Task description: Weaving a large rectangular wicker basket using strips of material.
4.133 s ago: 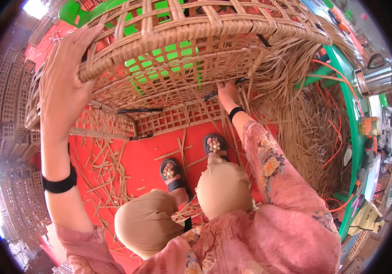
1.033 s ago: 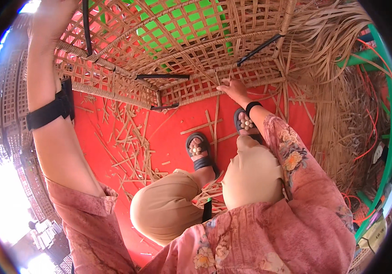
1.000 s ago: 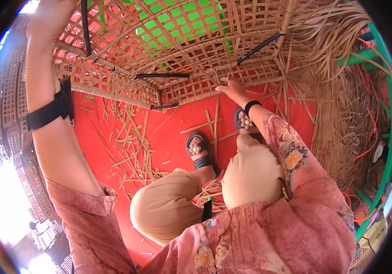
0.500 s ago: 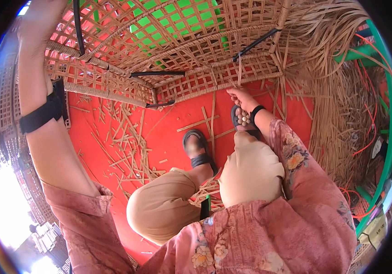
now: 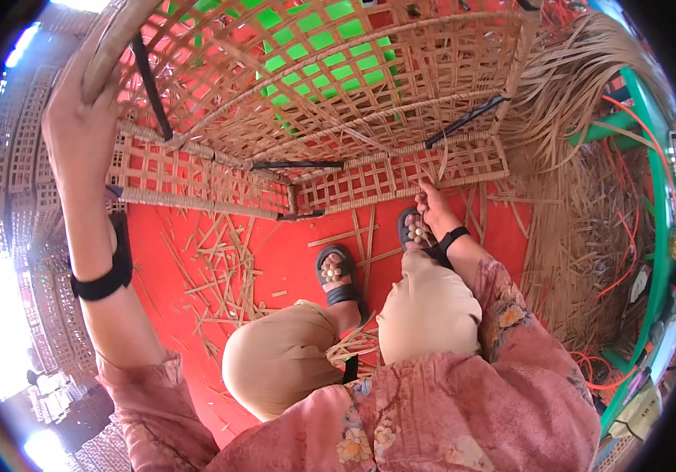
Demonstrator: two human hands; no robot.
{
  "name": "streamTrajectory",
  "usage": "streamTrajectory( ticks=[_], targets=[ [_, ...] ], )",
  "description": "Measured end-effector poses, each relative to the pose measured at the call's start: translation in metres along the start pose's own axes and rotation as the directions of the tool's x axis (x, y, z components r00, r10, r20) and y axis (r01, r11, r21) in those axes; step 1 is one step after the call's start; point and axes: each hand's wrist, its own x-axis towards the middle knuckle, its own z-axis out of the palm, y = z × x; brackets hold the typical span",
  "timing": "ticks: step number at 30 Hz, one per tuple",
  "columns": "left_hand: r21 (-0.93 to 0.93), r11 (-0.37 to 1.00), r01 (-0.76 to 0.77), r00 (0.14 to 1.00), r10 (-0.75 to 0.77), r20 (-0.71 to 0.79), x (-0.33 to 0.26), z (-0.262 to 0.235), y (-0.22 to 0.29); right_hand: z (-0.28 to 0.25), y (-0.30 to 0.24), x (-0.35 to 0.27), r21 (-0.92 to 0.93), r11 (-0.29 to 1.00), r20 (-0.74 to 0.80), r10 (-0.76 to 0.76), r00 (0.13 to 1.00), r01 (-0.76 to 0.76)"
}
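A large openwork frame woven from tan cane strips (image 5: pixel 338 118) stands before me, its corner joints wrapped in black. My left hand (image 5: pixel 82 130) is wrapped round its thick upper pole (image 5: pixel 114 47) at the far left. At the right part of the lower rim, my right hand (image 5: pixel 436 211) has its fingertips pinched on a thin cane strip (image 5: pixel 442 161) that hangs down from the weave. Part of that strip is hidden by the fingers.
Cut strip scraps (image 5: pixel 220 267) lie on the red floor covering (image 5: pixel 291 271). Long loose strips (image 5: pixel 582 79) hang at the right beside a green tubular frame (image 5: pixel 653 291) with orange cord. A green plastic chair or stool (image 5: pixel 326 51) shows through the lattice. My sandalled feet are just below the rim.
The woven frame has shifted down and slightly right in view. My left hand has come fully into view on its pole. The right hand has moved a little lower, with the strip slacker.
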Motion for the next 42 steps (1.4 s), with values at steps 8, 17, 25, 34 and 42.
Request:
streamTrajectory(
  ticks=[8, 17, 25, 34, 42],
  targets=[
    [-0.461, 0.811, 0.361, 0.806, -0.52, -0.283, -0.132, -0.074, -0.085, 0.122, -0.25, -0.172, -0.487, 0.591, 0.11, -0.689, 0.716, 0.644],
    [-0.947, -0.068, 0.314, 0.349, -0.919, 0.182, -0.347, 0.104, -0.108, 0.409, -0.318, -0.499, -0.322, -0.774, 0.776, -0.545, -0.317, 0.545],
    [-0.905, 0.244, 0.347, 0.63, -0.776, 0.033, -0.292, 0.024, -0.019, 0.418, -0.138, -0.412, 0.048, -0.976, 0.972, -0.004, -0.236, 0.213],
    [-0.278, 0.914, 0.295, 0.869, -0.377, -0.32, -0.148, -0.121, -0.034, 0.31, -0.09, -0.436, -0.08, -0.981, 0.994, -0.092, -0.058, 0.177],
    [0.141, 0.943, 0.303, 0.938, -0.321, 0.134, -0.158, -0.086, -0.013, 0.216, -0.072, -0.473, -0.22, -0.83, 0.931, -0.335, -0.143, 0.513]
  ],
)
